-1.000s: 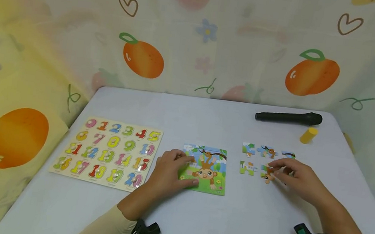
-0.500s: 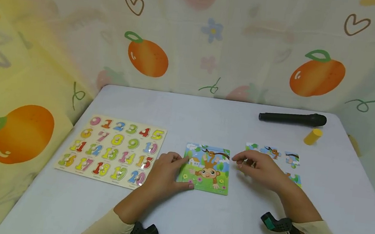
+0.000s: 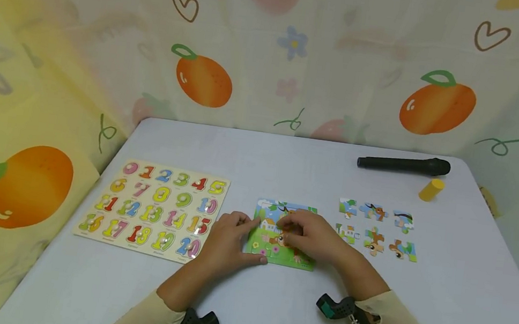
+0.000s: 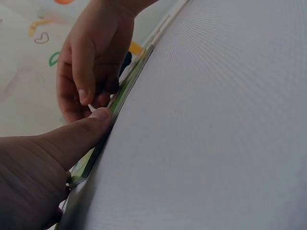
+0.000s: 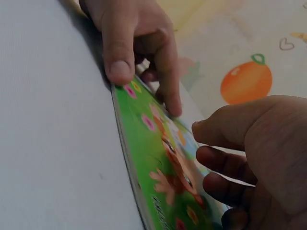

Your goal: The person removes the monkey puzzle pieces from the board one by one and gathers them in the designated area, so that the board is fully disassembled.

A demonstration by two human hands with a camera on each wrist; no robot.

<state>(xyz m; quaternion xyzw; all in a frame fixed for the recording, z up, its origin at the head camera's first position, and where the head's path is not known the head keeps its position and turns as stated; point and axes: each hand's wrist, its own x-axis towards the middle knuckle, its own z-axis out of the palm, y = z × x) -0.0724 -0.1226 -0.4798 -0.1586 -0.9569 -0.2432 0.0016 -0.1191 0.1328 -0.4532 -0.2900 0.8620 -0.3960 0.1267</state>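
Observation:
A jigsaw board (image 3: 293, 262) with a monkey and house picture lies at the table's middle. My left hand (image 3: 229, 238) holds its near left corner, the thumb along the near edge. In the right wrist view the left thumb and index finger rest at the board's edges. My right hand (image 3: 315, 236) hovers over the board's right half, hiding much of the monkey. Its thumb (image 5: 220, 127) and fingers are bent and apart, with nothing seen between them. Right of the board lie several loose jigsaw pieces (image 3: 373, 211) in two rows.
A number board (image 3: 151, 211) with pegged numerals lies left of the jigsaw board. At the table's back right are a black microphone (image 3: 402, 163) and a yellow cylinder (image 3: 431, 189). A printed curtain (image 3: 350, 59) stands behind the white table (image 3: 241, 151).
My right hand has moved left from the loose pieces to above the jigsaw board. The loose pieces stay in their two rows, and my left hand keeps its place at the board.

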